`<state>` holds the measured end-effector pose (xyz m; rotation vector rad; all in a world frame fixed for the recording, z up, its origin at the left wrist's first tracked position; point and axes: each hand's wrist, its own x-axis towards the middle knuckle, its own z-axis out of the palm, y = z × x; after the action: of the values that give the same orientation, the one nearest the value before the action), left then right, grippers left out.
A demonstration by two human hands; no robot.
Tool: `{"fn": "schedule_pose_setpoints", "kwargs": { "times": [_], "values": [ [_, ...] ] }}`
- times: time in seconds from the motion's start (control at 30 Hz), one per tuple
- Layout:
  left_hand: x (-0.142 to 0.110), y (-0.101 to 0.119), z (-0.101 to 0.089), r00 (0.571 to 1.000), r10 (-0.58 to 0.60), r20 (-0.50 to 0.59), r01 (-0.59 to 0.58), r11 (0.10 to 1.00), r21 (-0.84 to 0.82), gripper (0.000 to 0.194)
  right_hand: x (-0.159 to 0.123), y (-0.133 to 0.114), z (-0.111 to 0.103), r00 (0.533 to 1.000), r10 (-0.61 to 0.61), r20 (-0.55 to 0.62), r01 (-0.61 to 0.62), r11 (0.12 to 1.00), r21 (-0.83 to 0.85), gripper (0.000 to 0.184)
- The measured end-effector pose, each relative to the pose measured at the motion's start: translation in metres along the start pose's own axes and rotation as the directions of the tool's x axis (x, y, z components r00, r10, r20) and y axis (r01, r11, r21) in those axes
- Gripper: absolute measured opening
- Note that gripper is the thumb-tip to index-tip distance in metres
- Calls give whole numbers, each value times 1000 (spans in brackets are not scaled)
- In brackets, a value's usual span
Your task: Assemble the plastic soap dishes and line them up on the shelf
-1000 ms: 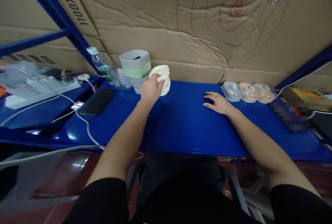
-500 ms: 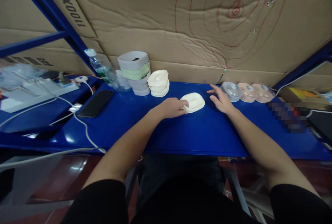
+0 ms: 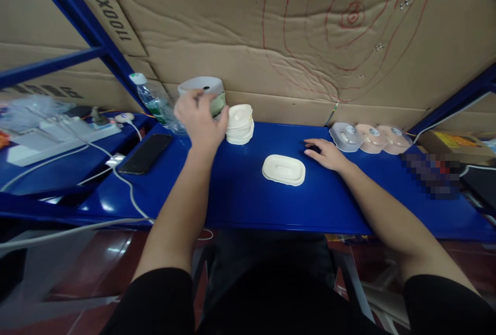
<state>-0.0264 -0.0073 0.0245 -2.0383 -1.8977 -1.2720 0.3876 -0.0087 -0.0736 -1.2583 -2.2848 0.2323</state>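
A cream oval lid or shallow tray (image 3: 284, 170) lies flat on the blue table (image 3: 248, 206), with neither hand on it. My left hand (image 3: 203, 118) is raised in front of a stack of grey and green plastic containers (image 3: 201, 85), fingers spread and partly bent, hiding most of the stack; whether it touches them I cannot tell. Just right of it stands a pile of cream pieces (image 3: 240, 125) of similar make. My right hand (image 3: 324, 154) rests low over the table, right of the cream piece, fingers stretched out and holding nothing.
Three clear-topped boxes, one grey (image 3: 346, 137) and two pink (image 3: 382, 138), sit at the back right. On the left are a bottle (image 3: 151, 100), a black phone (image 3: 146, 154), a white power strip (image 3: 58, 141) and cables. A cardboard wall (image 3: 217, 30) closes off the back.
My left hand has let go of the cream piece and moved left and back to the container stack. The cream piece now lies nearer me. My right hand has lowered slightly.
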Motion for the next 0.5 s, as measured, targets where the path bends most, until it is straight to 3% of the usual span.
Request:
{"fn": "schedule_pose_setpoints", "kwargs": {
  "times": [0.1,0.23,0.37,0.5],
  "values": [
    [6,-20,-12,991,-123,-61,124,992,25,66,1,0,0,1000,-24,20,25,1000,-20,58],
    [12,-38,-4,984,-157,-84,161,986,35,80,-1,1,-3,996,-49,73,49,999,-6,70],
    [14,-47,6,977,-146,-156,151,988,17,74,-3,1,-5,978,-143,151,145,989,0,92],
    [14,-49,2,973,-136,-185,143,989,24,56,-3,-2,-3,977,-136,163,142,989,-25,91]
  ]
}}
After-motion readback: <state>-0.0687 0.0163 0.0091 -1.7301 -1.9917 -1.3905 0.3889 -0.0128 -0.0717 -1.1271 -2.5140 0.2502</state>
